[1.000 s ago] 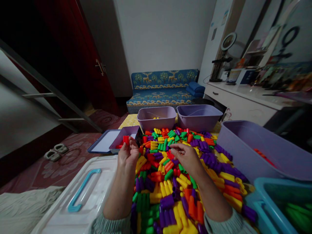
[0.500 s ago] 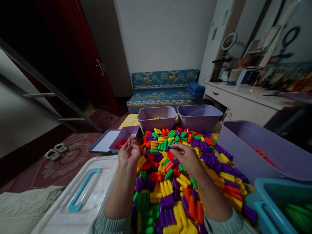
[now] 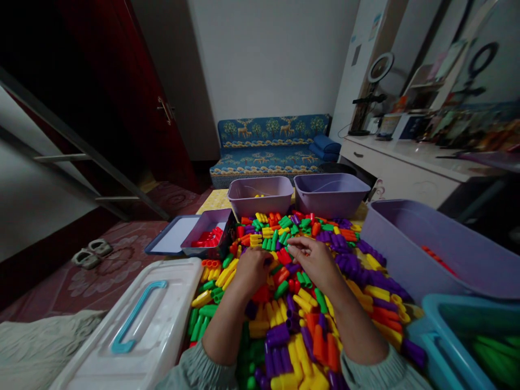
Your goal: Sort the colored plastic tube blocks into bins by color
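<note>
A large heap of plastic tube-shaped building blocks in red, orange, yellow, green and purple spreads under both hands. Over its middle, my left hand is palm down with curled fingers; its fingertips are mostly hidden, along with anything in them. Just to its right is my right hand, its fingers bent toward the thumb close above red and purple pieces. Whether it grips a piece cannot be made out. Several red blocks lie in an open box at the far left of the heap.
Purple bins stand behind the heap, and a larger purple bin is at the right. A teal bin with green pieces sits front right. A white lidded box with a blue handle borders the heap's left side.
My left hand let a red block go into the box at the left, then came back right and turned palm down over the heap. My right hand has barely moved.
</note>
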`<action>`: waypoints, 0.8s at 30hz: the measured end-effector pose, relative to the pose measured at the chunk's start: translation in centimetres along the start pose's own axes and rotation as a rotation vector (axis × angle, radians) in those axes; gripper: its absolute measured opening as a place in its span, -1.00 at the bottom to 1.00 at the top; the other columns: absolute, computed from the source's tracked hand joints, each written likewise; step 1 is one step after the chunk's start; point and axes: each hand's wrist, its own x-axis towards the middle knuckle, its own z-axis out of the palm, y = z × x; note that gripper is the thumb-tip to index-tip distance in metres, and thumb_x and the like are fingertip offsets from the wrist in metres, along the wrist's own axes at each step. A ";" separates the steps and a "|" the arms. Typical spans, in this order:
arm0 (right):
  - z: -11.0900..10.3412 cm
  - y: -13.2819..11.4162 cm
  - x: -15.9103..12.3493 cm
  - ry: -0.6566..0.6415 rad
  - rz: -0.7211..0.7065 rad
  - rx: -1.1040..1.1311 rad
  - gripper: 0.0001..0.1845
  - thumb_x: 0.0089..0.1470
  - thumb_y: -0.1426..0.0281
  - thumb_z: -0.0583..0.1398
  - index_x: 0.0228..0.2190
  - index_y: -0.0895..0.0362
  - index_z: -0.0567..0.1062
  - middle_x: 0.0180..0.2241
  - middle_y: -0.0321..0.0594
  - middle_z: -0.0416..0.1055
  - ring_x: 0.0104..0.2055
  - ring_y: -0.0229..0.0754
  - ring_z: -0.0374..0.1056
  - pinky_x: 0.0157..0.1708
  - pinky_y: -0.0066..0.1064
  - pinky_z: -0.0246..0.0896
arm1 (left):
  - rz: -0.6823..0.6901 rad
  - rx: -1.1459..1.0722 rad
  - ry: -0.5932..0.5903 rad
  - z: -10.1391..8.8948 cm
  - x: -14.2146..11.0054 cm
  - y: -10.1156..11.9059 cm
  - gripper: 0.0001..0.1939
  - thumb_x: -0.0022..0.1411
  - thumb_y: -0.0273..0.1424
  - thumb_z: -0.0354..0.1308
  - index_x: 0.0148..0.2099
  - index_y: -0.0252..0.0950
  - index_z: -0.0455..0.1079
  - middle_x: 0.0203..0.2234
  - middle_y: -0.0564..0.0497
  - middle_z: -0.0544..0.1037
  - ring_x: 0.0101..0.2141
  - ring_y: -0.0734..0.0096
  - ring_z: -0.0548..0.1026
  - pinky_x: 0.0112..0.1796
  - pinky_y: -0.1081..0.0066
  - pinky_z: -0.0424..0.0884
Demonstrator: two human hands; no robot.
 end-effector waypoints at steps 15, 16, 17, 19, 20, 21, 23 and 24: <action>1.1 -0.7 -0.6 -0.152 0.041 0.077 -0.56 -0.03 0.18 0.23 -0.12 0.14 0.49 -0.33 -0.20 0.48 -0.51 -0.30 0.34 -0.54 -0.48 0.24 | -0.256 -1.101 0.261 -0.8 1.3 0.7 -0.56 -0.12 -0.09 0.32 -0.36 -0.40 0.49 -0.61 0.04 0.48 -0.63 0.55 0.35 -0.60 0.55 0.27; 1.1 -1.0 -0.7 -0.178 0.063 0.129 -0.56 -0.03 0.19 0.23 -0.12 0.15 0.48 -0.38 -0.22 0.47 -0.52 -0.30 0.34 -0.55 -0.49 0.24 | -0.257 -1.111 0.264 -0.8 1.3 0.8 -0.55 -0.13 -0.09 0.33 -0.36 -0.40 0.49 -0.61 0.05 0.48 -0.63 0.55 0.35 -0.60 0.55 0.27; 1.1 -1.3 -0.8 -0.199 0.084 0.177 -0.57 -0.03 0.22 0.23 -0.13 0.17 0.48 -0.41 -0.24 0.45 -0.52 -0.30 0.34 -0.55 -0.49 0.25 | -0.254 -1.116 0.266 -0.9 1.3 0.9 -0.56 -0.13 -0.09 0.33 -0.36 -0.40 0.49 -0.62 0.05 0.47 -0.63 0.56 0.35 -0.60 0.56 0.27; 0.9 -1.9 -0.9 -0.219 0.119 0.244 -0.59 -0.06 0.28 0.22 -0.14 0.19 0.46 -0.44 -0.25 0.43 -0.52 -0.30 0.34 -0.54 -0.49 0.27 | -0.243 -1.117 0.270 -0.8 1.3 1.0 -0.58 -0.10 -0.11 0.33 -0.35 -0.40 0.48 -0.62 0.06 0.47 -0.64 0.57 0.34 -0.60 0.56 0.26; 0.9 -2.2 -1.0 -0.223 0.132 0.260 -0.60 -0.07 0.31 0.22 -0.15 0.19 0.45 -0.44 -0.26 0.43 -0.53 -0.31 0.35 -0.53 -0.49 0.27 | -0.237 -1.115 0.273 -0.8 1.3 0.9 -0.59 -0.08 -0.12 0.32 -0.35 -0.40 0.48 -0.62 0.06 0.47 -0.64 0.57 0.34 -0.59 0.56 0.27; 0.8 -2.3 -1.0 -0.221 0.140 0.268 -0.61 -0.08 0.33 0.22 -0.15 0.19 0.44 -0.43 -0.25 0.44 -0.53 -0.31 0.35 -0.53 -0.49 0.28 | -0.229 -1.113 0.277 -0.7 1.3 0.9 -0.61 -0.07 -0.14 0.32 -0.34 -0.39 0.49 -0.61 0.06 0.48 -0.63 0.56 0.35 -0.58 0.55 0.28; 0.8 -2.4 -0.9 -0.208 0.148 0.270 -0.61 -0.09 0.37 0.21 -0.15 0.20 0.44 -0.41 -0.23 0.45 -0.53 -0.31 0.36 -0.54 -0.49 0.28 | -0.216 -1.113 0.285 -0.6 1.3 0.9 -0.63 -0.06 -0.16 0.32 -0.34 -0.39 0.49 -0.59 0.04 0.50 -0.60 0.54 0.38 -0.55 0.54 0.31; 0.8 -2.3 -0.9 -0.201 0.150 0.265 -0.61 -0.09 0.37 0.20 -0.15 0.19 0.44 -0.40 -0.22 0.46 -0.52 -0.31 0.37 -0.54 -0.50 0.28 | -0.212 -1.113 0.289 -0.6 1.3 0.8 -0.64 -0.05 -0.17 0.33 -0.34 -0.38 0.49 -0.58 0.04 0.51 -0.59 0.53 0.40 -0.54 0.54 0.32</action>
